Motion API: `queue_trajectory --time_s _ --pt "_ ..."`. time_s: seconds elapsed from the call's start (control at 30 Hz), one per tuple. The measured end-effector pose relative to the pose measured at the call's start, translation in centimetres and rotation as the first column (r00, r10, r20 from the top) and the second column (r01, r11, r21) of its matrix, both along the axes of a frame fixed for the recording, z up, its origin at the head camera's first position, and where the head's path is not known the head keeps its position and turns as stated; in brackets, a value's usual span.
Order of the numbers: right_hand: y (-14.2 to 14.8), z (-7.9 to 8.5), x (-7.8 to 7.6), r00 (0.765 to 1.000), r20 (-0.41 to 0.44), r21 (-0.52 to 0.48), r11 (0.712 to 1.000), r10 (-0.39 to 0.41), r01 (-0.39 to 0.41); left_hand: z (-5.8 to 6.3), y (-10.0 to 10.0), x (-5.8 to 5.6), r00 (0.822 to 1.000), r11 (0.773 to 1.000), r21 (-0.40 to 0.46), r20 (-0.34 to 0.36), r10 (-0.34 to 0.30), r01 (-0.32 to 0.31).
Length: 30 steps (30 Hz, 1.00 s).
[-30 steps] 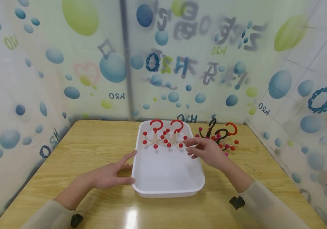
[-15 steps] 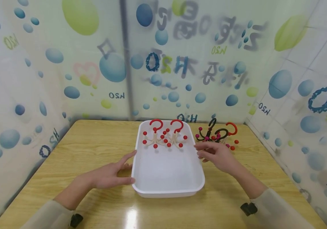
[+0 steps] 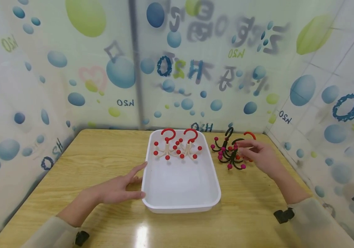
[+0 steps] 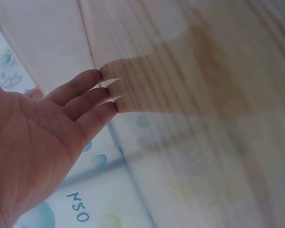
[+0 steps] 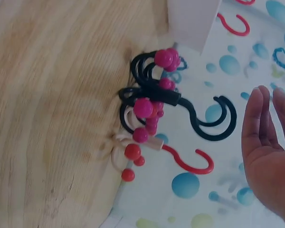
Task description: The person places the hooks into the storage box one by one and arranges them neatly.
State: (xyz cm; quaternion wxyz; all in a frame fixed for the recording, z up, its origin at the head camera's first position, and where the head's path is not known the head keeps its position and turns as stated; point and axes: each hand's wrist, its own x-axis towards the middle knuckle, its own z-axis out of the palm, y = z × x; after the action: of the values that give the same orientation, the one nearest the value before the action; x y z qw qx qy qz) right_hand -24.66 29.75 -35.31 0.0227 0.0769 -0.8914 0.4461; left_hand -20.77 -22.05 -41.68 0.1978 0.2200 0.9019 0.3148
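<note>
Your left hand [image 3: 116, 191], fingers outspread, touches the white tray [image 3: 180, 182]; your right hand [image 3: 263, 156] hovers empty, relaxed, near black hooks [image 5: 169, 96].

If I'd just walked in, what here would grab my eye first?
Probably the white tray mid-table, with two red-hooked pieces standing at its far end and the left hand at its left side. Right of it stands a cluster of black and red hooks with pink and red balls, the right hand close by. Behind, blue and green bubbles cover the wall.
</note>
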Motion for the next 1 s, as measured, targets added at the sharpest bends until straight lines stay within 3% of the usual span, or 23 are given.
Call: queue_trajectory --time_s 0.4,0.53,1.0 --pt "3.4 -0.6 -2.1 0.999 -0.018 -0.043 0.998 -0.05 0.049 0.0 -0.1 0.0 1.0 1.0 0.012 0.002 -0.002 0.002" --pt "3.6 -0.9 -2.8 0.999 0.002 -0.074 0.996 -0.05 0.05 0.1 0.0 0.0 1.0 1.0 0.009 0.009 -0.001 0.001" --pt "2.9 -2.1 -4.6 0.998 0.036 -0.049 0.997 -0.055 0.057 0.0 0.0 0.1 1.0 1.0 0.001 0.001 0.002 -0.002"
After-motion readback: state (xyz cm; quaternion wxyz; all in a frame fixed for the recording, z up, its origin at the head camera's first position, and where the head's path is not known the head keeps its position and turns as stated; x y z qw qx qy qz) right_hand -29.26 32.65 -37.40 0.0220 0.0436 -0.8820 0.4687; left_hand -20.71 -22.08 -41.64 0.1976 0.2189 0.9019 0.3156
